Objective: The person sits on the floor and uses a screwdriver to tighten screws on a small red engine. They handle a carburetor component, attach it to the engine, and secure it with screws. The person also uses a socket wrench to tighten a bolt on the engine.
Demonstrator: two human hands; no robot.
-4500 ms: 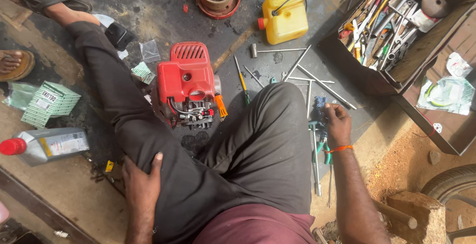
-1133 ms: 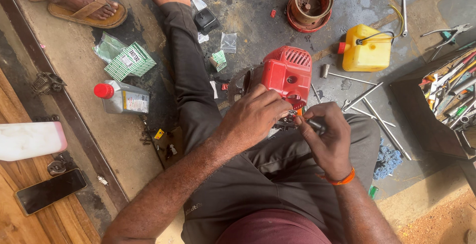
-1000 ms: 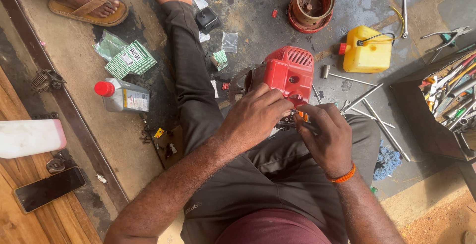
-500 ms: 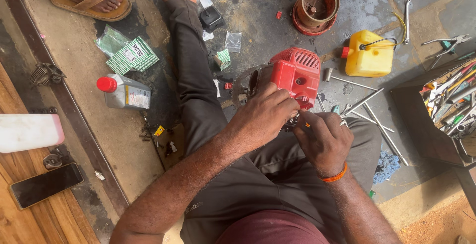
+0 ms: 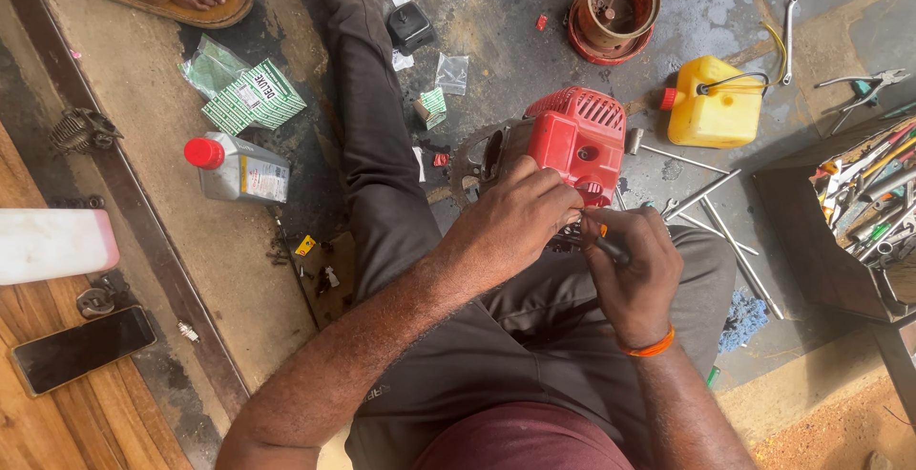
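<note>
Sitting on the workshop floor [image 5: 534, 41], the person is keeping the red small engine [image 5: 572, 150] wedged just ahead of the lap, so both hands can meet at its near edge without reaching. The left hand [image 5: 510, 227] is lying curled over the engine's lower corner, fingers pressing on the housing, which looks like a way of steadying it. The right hand [image 5: 634, 274] is clenched around a slim dark-handled tool [image 5: 611, 249] with an orange bit near its tip, aiming it at the metal underside just below the red cover. The engine is touching the left hand and sitting just beyond the right one's knuckles. Long steel rods [image 5: 716, 227] and a yellow fuel can [image 5: 716, 103] are lying near, to the right, and a grey oil bottle [image 5: 239, 167] is lying well apart to the left
</note>
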